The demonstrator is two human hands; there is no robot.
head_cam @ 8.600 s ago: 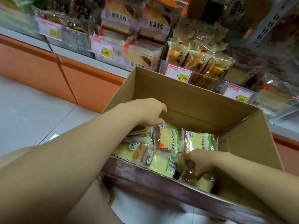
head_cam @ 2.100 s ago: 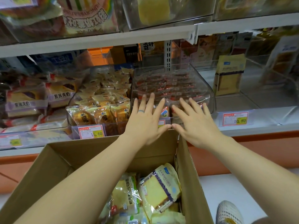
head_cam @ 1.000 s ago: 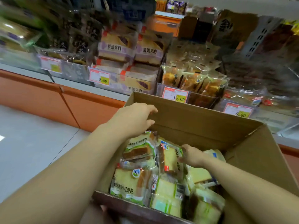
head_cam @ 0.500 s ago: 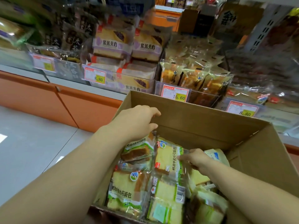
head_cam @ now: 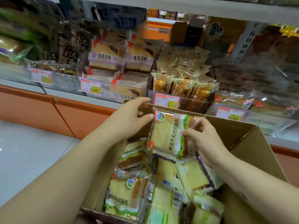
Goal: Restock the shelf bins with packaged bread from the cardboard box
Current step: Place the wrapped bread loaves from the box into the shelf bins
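You're gripping the bread pack [head_cam: 166, 133] in your right hand [head_cam: 203, 139] (upright, front facing you); left of that grip your left hand [head_cam: 129, 117] is hovering, fingers relaxed

Dim, even light; edges blurred and bent, centre sharp.

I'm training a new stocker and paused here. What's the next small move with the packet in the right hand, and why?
Probably lift the bread packet clear of the cardboard box and up toward the shelf bins. The right hand grips it above the other packets, and the left hand is at its left edge; which bin matches is too blurred to tell.
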